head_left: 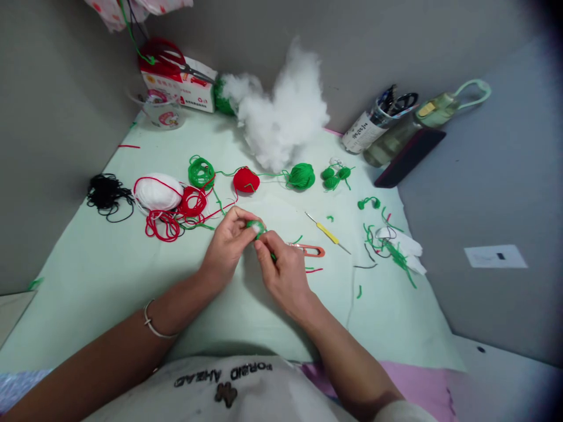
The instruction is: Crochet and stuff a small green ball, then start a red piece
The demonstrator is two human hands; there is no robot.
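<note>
Between my two hands is a small green crocheted piece (255,225) with white stuffing showing at its opening. My left hand (229,241) pinches it from the left with thumb and fingers. My right hand (284,266) closes on its right side, and a bit of green shows below those fingertips. Just right of my right hand lie an orange-handled tool (313,251) and a crochet hook (328,232) with a yellow grip. A red yarn ball (246,180) and a green yarn ball (301,176) rest beyond my hands.
White stuffing (284,111) is heaped at the back. At left are white yarn (158,192), black yarn (105,192) and tangled red strands (165,225). Small green pieces (336,176) and yarn scraps (398,255) lie right. A bottle (396,138) and pen holder (367,129) stand back right.
</note>
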